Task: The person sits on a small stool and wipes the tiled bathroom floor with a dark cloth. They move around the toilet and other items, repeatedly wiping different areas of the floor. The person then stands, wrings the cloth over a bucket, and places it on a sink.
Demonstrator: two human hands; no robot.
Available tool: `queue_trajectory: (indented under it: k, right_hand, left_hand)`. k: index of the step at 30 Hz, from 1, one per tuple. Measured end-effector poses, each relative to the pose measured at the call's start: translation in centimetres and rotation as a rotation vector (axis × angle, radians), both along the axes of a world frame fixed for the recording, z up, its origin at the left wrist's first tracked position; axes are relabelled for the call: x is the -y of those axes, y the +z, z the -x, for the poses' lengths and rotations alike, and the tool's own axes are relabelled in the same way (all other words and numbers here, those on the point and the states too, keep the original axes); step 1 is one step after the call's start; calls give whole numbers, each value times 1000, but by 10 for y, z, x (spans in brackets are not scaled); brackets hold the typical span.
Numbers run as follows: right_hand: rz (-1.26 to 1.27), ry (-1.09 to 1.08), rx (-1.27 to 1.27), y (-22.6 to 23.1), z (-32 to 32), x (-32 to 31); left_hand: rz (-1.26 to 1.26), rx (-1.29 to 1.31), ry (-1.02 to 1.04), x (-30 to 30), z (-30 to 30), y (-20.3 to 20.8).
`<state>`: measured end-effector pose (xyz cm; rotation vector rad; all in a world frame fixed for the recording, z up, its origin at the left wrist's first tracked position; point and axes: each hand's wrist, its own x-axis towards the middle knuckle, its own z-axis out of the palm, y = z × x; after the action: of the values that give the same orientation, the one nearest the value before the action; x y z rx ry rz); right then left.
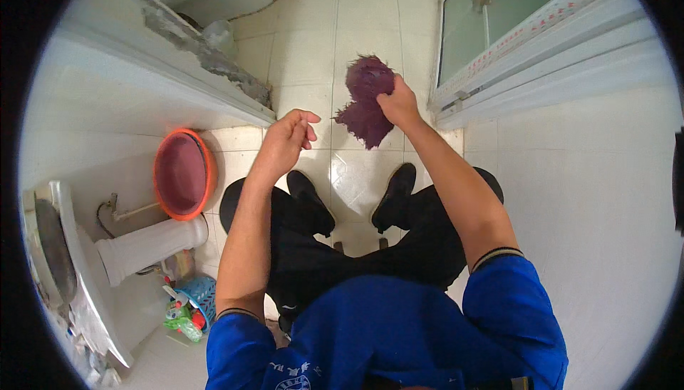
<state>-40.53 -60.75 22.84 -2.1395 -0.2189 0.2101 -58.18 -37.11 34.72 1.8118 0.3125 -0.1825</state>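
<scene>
My right hand [400,105] grips a dark maroon cloth [367,116] with ragged, frayed edges, pinched in at its middle so that it spreads into two lobes. The cloth hangs in front of me over the pale tiled floor [356,183]. To its left, my left hand [288,139] is raised with nothing in it. Its fingers are loosely bent and apart, and they do not touch the cloth. Part of the cloth lies hidden behind my right fingers.
Left of me are an orange-rimmed basin [207,169] against the wall, a white pedestal sink [153,247] and a blue basket [198,296] with packages. A broken-edged wall [206,62] stands ahead left. A framed glass door [531,19] stands at the right. My black shoes [393,194] are below.
</scene>
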Motion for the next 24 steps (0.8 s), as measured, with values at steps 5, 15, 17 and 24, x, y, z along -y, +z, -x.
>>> queue_trajectory:
  k: [5, 15, 17, 24]
  right_hand:
    - [-255, -47, -11, 28, -9, 13]
    - [-706, -171, -512, 108, 49, 48]
    - [-748, -163, -449, 110, 41, 47]
    - [-782, -254, -538, 83, 23, 43]
  left_hand:
    - [106, -48, 0, -15, -14, -21]
    - [294, -9, 135, -5, 19, 17]
    - [285, 23, 97, -5, 9, 39]
    - [438, 78, 223, -15, -52, 18]
